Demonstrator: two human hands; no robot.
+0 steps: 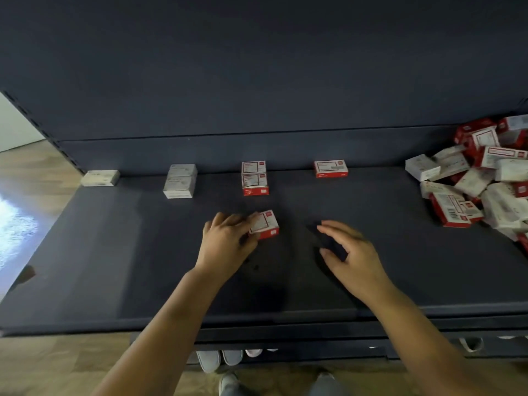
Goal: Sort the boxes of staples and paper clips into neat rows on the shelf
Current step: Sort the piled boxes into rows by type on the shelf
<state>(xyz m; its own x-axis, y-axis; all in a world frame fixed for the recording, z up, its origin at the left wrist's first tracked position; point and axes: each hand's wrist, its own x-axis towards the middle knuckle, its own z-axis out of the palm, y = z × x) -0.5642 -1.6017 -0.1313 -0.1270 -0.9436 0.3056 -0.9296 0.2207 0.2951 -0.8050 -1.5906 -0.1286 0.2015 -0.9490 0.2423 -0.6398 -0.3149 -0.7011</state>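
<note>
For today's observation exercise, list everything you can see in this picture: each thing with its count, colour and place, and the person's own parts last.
Shelf: one, dark grey, fills the middle of the view.
White box: one, at the back left.
White boxes: two, one behind the other, right of the single white box.
Red-and-white boxes: two, one behind the other, back centre.
Red-and-white box: one, back, right of centre.
Held box: one, red and white, in front of the centre pair.
Pile of boxes: count unclear, red and white mixed, far right.
Shoes: pale, on the floor under the shelf.
Left hand: grips the held box.
Right hand: open, above the shelf.
</note>
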